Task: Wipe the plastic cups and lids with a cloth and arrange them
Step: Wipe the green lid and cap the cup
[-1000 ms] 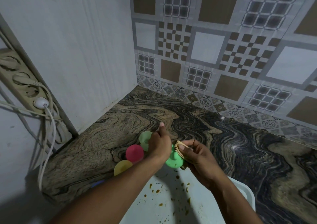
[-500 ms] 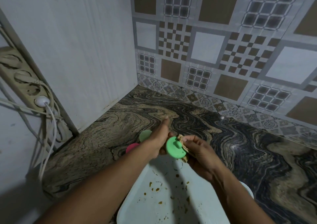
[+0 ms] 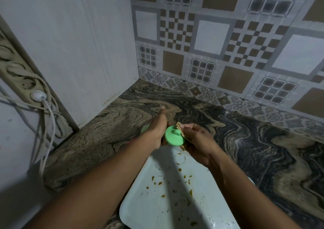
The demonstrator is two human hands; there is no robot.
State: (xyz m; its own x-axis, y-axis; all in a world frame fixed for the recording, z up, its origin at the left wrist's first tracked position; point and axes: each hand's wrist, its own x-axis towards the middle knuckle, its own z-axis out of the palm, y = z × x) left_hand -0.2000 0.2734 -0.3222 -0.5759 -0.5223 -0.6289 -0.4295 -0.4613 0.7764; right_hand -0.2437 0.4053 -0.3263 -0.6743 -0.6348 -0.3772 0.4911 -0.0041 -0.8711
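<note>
Mid-wipe: my left hand (image 3: 157, 131) grips the green lid (image 3: 174, 138) above the tray (image 3: 177, 209), right hand (image 3: 199, 142) fingers (image 3: 190, 126) pinch the cloth (image 3: 180, 128) onto it. Next I'd flip it, probably.

Single head-worn wide-angle view, looking forward and down, close above left hand (image 3: 157, 129) and right hand (image 3: 199, 142), facing the corner where marbled countertop (image 3: 259, 141) meets tiled wall (image 3: 212, 36)

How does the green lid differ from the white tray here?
The green lid is small and round with a knob; the white tray is far larger. The left hand holds the lid up against the cloth in the right hand; the tray lies on the counter. The lid looks clean; the tray has brown spots.
</note>
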